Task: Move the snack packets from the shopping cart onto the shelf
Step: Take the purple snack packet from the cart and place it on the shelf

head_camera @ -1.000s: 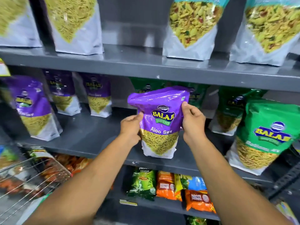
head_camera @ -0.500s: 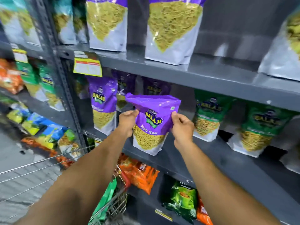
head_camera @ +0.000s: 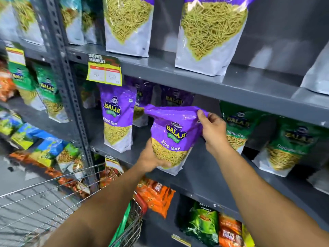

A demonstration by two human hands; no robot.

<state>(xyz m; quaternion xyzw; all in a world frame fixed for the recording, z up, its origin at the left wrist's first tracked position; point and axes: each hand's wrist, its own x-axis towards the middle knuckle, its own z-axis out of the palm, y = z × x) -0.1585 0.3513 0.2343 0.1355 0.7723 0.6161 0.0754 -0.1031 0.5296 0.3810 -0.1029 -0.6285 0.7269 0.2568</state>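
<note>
A purple Aloo Sev packet (head_camera: 173,134) stands on the grey middle shelf (head_camera: 204,175), tilted slightly. My left hand (head_camera: 151,160) grips its lower left side. My right hand (head_camera: 212,130) pinches its top right corner. Another purple Aloo Sev packet (head_camera: 116,116) stands upright just to its left. The wire shopping cart (head_camera: 58,202) is at the lower left, its inside mostly hidden by my left arm.
Green packets (head_camera: 236,125) stand to the right on the same shelf. Large sev bags (head_camera: 208,36) fill the shelf above. A yellow price tag (head_camera: 104,72) hangs from the upper shelf edge. Orange and green packets (head_camera: 156,195) lie on the lower shelf. A shelf upright (head_camera: 71,97) stands at left.
My left hand slid down to the packet's lower side and my right hand moved up to its top corner. The view swung further left and closer to the shelf.
</note>
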